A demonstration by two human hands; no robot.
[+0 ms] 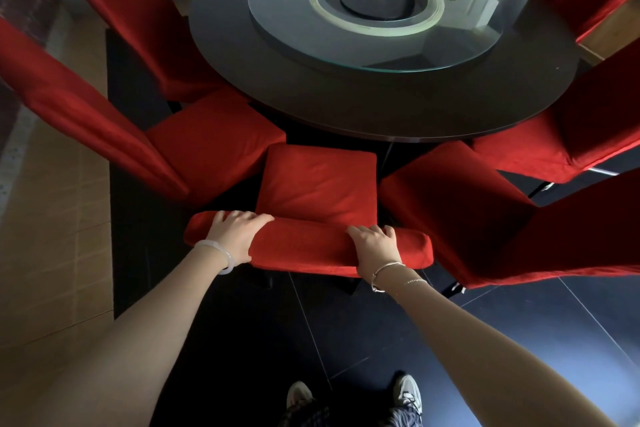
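The chair point(318, 184) stood at the near side of the round tabletop point(311, 94), with the front edge of its seat close to the rim and a neighbouring chair tight on either side. A loose red slipcover of napped, velvety cloth covered it. The seat was a square, softly creased pad, and the top of the backrest point(308, 246) was a thick, rounded bar.

The left hand point(235, 236) gripped that bar near its left end, fingers curled over the far edge. The right hand point(375, 248) gripped it the same way toward the right end. Both hands were closed on the cloth, well apart from each other.

Eight red-covered chairs ringed the tabletop, counting the held one. Two at the far side showed only as slivers. The tabletop was one dark, smooth disc carrying one round glass turntable point(346, 45) with a greenish edge, and a single pale ring point(429, 15) lay at the turntable's centre.

The left wrist wore one milky, translucent bangle point(214, 255). The right wrist wore two thin metal bracelets point(388, 270). Two pale laced shoes point(299, 395) stood on glossy black floor tiles point(346, 340), and matte tan tiles point(52, 218) ran along the left.
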